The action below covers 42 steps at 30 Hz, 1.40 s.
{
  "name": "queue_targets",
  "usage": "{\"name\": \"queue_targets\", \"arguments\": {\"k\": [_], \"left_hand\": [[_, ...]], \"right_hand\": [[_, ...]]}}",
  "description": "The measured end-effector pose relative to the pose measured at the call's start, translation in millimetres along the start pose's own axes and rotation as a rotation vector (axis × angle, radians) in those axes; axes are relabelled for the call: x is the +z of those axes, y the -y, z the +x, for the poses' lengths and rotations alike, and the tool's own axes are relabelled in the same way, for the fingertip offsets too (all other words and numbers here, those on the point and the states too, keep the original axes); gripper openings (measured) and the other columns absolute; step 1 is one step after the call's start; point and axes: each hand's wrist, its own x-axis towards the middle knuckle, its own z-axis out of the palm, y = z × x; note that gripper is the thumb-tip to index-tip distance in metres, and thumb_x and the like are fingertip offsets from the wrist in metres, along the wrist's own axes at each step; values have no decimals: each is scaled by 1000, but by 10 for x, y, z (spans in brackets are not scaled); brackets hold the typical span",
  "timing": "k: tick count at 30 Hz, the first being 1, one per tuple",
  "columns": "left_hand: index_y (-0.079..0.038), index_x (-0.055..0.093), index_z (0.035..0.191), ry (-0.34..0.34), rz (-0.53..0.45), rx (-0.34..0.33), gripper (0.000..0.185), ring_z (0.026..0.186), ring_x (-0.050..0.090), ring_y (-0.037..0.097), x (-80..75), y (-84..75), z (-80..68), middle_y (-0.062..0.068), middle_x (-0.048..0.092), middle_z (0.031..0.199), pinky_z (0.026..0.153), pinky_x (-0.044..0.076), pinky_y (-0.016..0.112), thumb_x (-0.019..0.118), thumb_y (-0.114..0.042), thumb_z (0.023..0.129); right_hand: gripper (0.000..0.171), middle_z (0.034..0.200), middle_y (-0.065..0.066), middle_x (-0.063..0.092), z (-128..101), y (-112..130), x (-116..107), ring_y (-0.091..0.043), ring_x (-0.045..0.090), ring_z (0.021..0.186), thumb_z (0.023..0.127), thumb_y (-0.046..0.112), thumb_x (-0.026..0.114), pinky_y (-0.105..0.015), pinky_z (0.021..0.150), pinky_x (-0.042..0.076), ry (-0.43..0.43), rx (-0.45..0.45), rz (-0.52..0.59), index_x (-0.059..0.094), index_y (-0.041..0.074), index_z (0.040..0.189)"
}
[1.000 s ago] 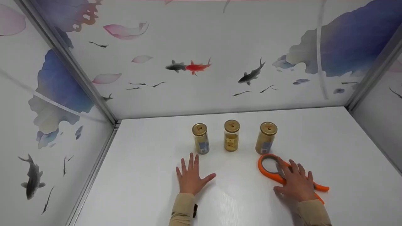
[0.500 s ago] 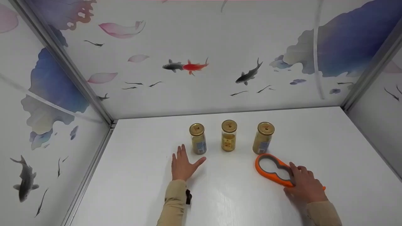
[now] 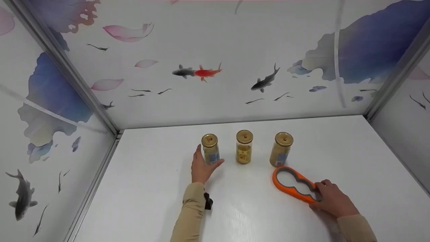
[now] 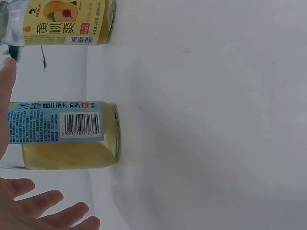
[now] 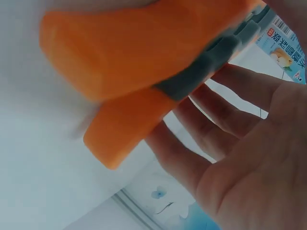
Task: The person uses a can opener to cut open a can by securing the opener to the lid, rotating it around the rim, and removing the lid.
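Left hand [image 3: 202, 165] is cupping around left jar [image 3: 210, 149], fingers spread, not clamped yet. Right hand [image 3: 332, 200] is gripping orange jar opener [image 3: 293, 184] handles, lying on counter [image 3: 255, 208] at 5 o'clock from right jar [image 3: 281, 149].

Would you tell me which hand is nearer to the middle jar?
Left. The left hand reaches around the left jar, right beside the middle jar. The right hand is farther off, on the orange jar opener.
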Motion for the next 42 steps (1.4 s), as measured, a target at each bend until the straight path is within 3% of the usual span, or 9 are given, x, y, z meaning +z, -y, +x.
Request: {"name": "queue_targets", "arguments": {"k": [6, 12, 18, 25, 28, 33, 42], "left_hand": [[1, 29, 147, -28, -151, 20, 97, 134, 37, 36, 95, 3, 129, 23, 40, 144, 109, 30, 47, 85, -32, 74], [0, 36, 142, -14, -292, 16, 84, 132, 40, 33, 146, 32, 229, 19, 45, 140, 109, 30, 45, 84, -19, 76], [-1, 42, 136, 11, -303, 6, 72, 125, 47, 34, 141, 46, 265, 18, 53, 132, 106, 35, 45, 82, -14, 78], [-3, 46, 136, 28, -305, -33, 70, 123, 50, 32, 120, 46, 266, 16, 55, 130, 104, 37, 44, 81, -13, 77], [-4, 44, 139, 43, -311, -69, 73, 124, 49, 32, 107, 34, 255, 16, 54, 132, 104, 37, 46, 81, -13, 77], [-4, 40, 144, 74, -316, -102, 78, 126, 47, 35, 50, 31, 212, 18, 51, 135, 104, 36, 48, 80, -11, 77], [-3, 36, 147, 156, -382, -165, 82, 129, 42, 36, -27, 47, 110, 19, 46, 139, 106, 33, 50, 79, -10, 77]], "right_hand": [[60, 93, -9, 49, 45, -13, -76, -25, 47, 81, 71, 36, 85, -45, 72, 47, 55, 10, -5, 59, -3, 108], [52, 84, -6, 47, 102, -7, -124, -22, 45, 74, 71, 34, 86, -39, 67, 44, 98, -4, -39, 58, 2, 102], [42, 82, -3, 52, 130, -11, -168, -20, 46, 69, 72, 25, 84, -37, 64, 45, 109, -65, -72, 54, 7, 96], [49, 91, -3, 55, 198, -54, -241, -22, 47, 74, 71, 16, 83, -41, 66, 46, 188, -81, -78, 48, 7, 104], [51, 86, -1, 49, 197, -94, -217, -20, 45, 72, 68, 10, 82, -39, 63, 43, 148, -140, -122, 47, 8, 106], [51, 85, 2, 48, 209, -135, -165, -16, 45, 71, 67, 8, 82, -37, 62, 42, 1, -274, -241, 50, 9, 107], [55, 95, -2, 54, 246, -163, -145, -20, 52, 81, 71, 18, 83, -43, 70, 47, -171, -372, -309, 54, 3, 115]]}}
